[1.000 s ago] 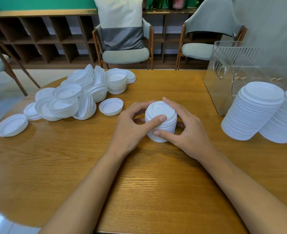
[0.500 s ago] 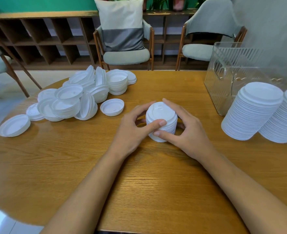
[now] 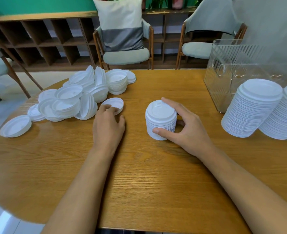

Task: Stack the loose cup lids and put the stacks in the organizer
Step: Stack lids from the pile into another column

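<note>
Spreading wide, the grained wooden table (image 3: 147, 174) shows open board toward its front edge. Ribbed clear organizer (image 3: 224, 73) stands far right behind two tall stacks (image 3: 251, 112); loose pile (image 3: 71, 102) left. Right hand (image 3: 190, 130) clasps the short stack (image 3: 161, 119) centre; left hand (image 3: 108, 125) touches a lid (image 3: 115, 103), grip blurred.

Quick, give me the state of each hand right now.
Left hand: touches a single loose lid, blurred; whether it grips cannot be told.
Right hand: closed round the short lid stack, thumb in front.
</note>
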Demonstrator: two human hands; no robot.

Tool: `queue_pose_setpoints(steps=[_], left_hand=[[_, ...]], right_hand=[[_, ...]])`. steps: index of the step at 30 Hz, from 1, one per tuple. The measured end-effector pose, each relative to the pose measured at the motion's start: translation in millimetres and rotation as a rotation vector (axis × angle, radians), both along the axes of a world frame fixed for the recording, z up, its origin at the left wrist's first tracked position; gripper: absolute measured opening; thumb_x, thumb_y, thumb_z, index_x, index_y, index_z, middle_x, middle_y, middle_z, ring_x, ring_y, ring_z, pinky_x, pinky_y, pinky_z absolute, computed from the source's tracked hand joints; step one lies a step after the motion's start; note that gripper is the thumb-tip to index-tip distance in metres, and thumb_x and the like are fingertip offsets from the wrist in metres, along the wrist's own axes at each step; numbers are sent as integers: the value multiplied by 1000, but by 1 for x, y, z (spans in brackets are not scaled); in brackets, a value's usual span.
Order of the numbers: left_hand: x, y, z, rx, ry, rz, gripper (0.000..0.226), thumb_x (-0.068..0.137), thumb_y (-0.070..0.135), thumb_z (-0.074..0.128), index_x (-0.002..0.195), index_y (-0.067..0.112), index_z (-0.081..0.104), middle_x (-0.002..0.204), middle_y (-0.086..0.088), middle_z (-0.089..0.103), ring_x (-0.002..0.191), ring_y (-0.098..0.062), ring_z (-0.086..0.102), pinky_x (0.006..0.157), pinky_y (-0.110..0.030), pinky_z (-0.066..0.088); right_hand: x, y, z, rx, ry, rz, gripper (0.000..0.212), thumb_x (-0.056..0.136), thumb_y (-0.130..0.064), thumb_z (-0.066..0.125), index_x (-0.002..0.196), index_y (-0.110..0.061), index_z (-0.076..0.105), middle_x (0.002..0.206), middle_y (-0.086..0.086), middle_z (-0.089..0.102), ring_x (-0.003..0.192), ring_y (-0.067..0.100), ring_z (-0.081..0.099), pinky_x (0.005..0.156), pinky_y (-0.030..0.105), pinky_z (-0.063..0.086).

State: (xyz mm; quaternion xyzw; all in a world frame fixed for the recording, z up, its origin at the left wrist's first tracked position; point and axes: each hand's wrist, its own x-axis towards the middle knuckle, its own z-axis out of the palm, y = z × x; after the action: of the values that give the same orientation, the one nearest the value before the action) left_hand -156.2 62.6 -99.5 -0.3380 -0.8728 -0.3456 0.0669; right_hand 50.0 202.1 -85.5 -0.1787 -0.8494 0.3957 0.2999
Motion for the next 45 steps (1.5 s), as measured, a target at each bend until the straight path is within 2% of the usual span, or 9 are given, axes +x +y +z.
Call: queue_pose_setpoints(steps=[4, 11, 19, 23, 25, 31, 37, 41, 45], left_hand=[[4, 1, 4, 16, 1, 3, 11, 95, 17, 70, 104, 11, 70, 117, -5, 63, 105, -24, 60, 79, -32, 41], [16, 2, 13, 173, 7, -180, 20, 94, 19, 74, 96, 21, 54, 93, 9, 66, 83, -15, 62, 75, -42, 53], [24, 4, 26, 481, -209, -215, 22, 97, 18, 71, 117, 25, 66, 112, 15, 70, 105, -6, 66, 74, -14, 51], [22, 6, 30, 682, -427, -180, 20, 99, 18, 67, 117, 24, 73, 108, 4, 72, 101, -14, 70, 83, -40, 63], [24, 6, 33, 727, -553, -213, 20, 102, 15, 65, 120, 18, 74, 112, -5, 74, 99, -11, 71, 83, -43, 64], [39, 7, 38, 695, -602, -348, 24, 104, 13, 64, 126, 12, 73, 112, -9, 76, 95, -3, 71, 78, -26, 61], [47, 15, 26, 651, -417, -321, 9, 105, 19, 64, 104, 16, 73, 97, 5, 76, 92, -9, 68, 82, -28, 53], [55, 19, 24, 613, -332, -314, 13, 106, 24, 63, 96, 18, 69, 88, 13, 71, 84, -3, 64, 76, -22, 46], [61, 14, 29, 564, -388, -394, 26, 100, 45, 65, 100, 20, 73, 91, 16, 72, 88, -1, 65, 76, -19, 46]], right_hand=[[0, 0, 0, 4, 1, -1, 83, 77, -49, 87, 151, -42, 49, 143, -29, 51, 136, -9, 43, 109, 32, 49], [0, 5, -3, 81, -1, -61, 83, 77, -51, 87, 150, -40, 49, 140, -21, 55, 131, -11, 45, 102, 9, 38], [1, 7, -3, 101, 1, -98, 79, 81, -42, 86, 150, -39, 48, 139, -19, 53, 125, -18, 42, 95, -1, 32], [1, 6, -3, 83, -9, -79, 81, 82, -48, 84, 153, -38, 45, 140, -20, 51, 128, -14, 42, 96, 0, 33], [0, 5, -3, 72, 0, -69, 81, 83, -53, 79, 154, -37, 45, 140, -21, 51, 130, -11, 44, 98, 2, 35], [-2, 3, -2, 78, 19, -60, 81, 86, -50, 77, 157, -30, 44, 138, -20, 53, 129, -9, 47, 98, 6, 38], [-4, -7, 1, 50, 12, 59, 94, 85, -43, 82, 159, -50, 23, 151, -28, 45, 139, -7, 43, 111, 18, 40], [-4, -8, 1, 107, 16, 65, 86, 86, -40, 82, 159, -38, 37, 147, -20, 50, 135, -9, 44, 108, 7, 33], [-4, -5, -2, 111, 23, 65, 81, 86, -39, 83, 156, -33, 43, 143, -19, 52, 133, -4, 48, 104, 11, 39]])
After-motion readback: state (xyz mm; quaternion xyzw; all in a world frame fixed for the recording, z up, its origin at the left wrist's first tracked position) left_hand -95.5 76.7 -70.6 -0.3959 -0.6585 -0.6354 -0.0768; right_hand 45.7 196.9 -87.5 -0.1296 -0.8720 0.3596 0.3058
